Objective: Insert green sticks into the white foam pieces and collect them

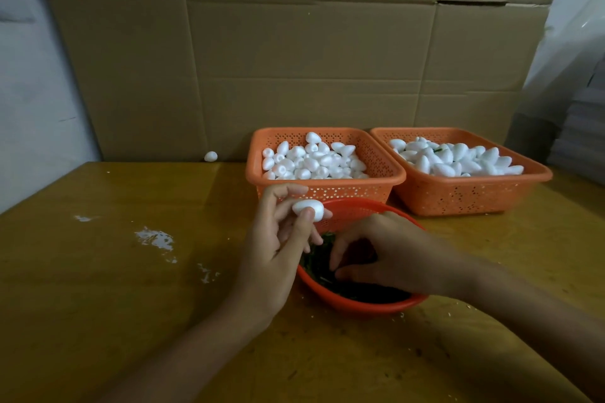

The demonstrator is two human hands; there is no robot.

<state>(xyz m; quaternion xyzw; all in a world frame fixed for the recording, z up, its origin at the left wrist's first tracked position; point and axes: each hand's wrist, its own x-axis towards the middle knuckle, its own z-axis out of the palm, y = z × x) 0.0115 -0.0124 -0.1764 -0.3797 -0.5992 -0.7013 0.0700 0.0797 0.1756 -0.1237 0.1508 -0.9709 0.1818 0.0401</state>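
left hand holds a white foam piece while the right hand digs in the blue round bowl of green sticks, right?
Not quite: the head view shows the round bowl is orange-red, not blue. The left hand does hold a white foam piece, and the right hand reaches into the green sticks.

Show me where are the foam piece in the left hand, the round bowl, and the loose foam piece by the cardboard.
held foam piece [307, 208], head view, its white top
round bowl [363, 304], head view, near rim
loose foam piece [210, 156], head view, its middle
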